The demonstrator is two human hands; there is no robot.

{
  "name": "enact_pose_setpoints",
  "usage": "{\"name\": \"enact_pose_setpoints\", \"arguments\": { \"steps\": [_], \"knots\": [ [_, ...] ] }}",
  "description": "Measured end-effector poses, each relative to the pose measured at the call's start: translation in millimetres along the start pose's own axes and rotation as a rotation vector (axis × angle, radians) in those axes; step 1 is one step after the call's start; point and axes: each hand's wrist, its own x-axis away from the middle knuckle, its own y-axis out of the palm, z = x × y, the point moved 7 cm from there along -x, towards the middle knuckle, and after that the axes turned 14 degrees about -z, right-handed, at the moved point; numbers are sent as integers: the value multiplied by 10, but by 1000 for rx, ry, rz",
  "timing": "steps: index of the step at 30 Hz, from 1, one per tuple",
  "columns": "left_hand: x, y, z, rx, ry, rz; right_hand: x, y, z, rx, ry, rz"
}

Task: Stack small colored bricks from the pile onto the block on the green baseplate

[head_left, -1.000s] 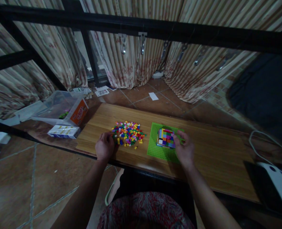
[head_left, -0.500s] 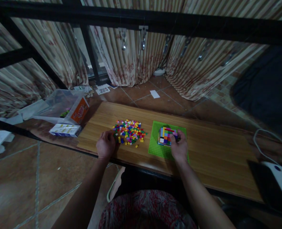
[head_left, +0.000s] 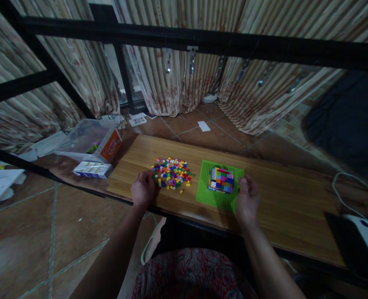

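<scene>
- One wooden tabletop (head_left: pixel 283 199), stretched out beneath both sets of fingers, with the whole play laid out on it.
- One clear plastic bin (head_left: pixel 111 146), orange-labelled, parked well left of the left fingers, beyond the tabletop's end.
- One green baseplate (head_left: pixel 203 193), its right edge overlapped by the right fingers; best kept flat and steadied whenever anything is pushed down.
- One heap of loose bricks (head_left: pixel 173 174), spread just right of the left fingers, too jumbled to be counted! Pieces are best picked singly from its rim and turned stud-side up.
- Two hands in view: the left hand (head_left: pixel 142 189) curled at the heap's near left edge, fingers narrow; the right hand (head_left: pixel 248 201) with thumb and fingers drawn close together. Whether a brick is pinched in either cannot be told.
- One brick block (head_left: pixel 222 180), seated on the baseplate just left of the right fingertips, apparently untouched. For a tight fit, each piece should be lined up with the studs and pressed straight down, the walls left unnudged. Its top pieces are too small to be counted.
- One yellow brick (head_left: pixel 181 191), stranded right of the left fingers, off the heap's near edge: cleanly picked, it should be.
</scene>
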Motion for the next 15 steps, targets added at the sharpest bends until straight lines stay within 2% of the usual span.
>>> {"name": "enact_pose_setpoints", "arguments": {
  "steps": [3, 5, 10, 12, 15],
  "knots": [
    [3, 12, -5, 6, -5, -17, 157, 30, -240, -11, -30, 21],
    [4, 20, -10, 11, -8, -28, 288, 204, -450, 5, -102, -80],
    [7, 31, -15, 30, -24, -45, 676, 960, -835, 200, -308, -542],
    [9, 27, -7, 39, -24, -46, 770, 1222, -876, 289, -360, -634],
    [14, 17, 12, 48, -15, -46, 797, 1533, -867, 418, -402, -677]
  ]
}}
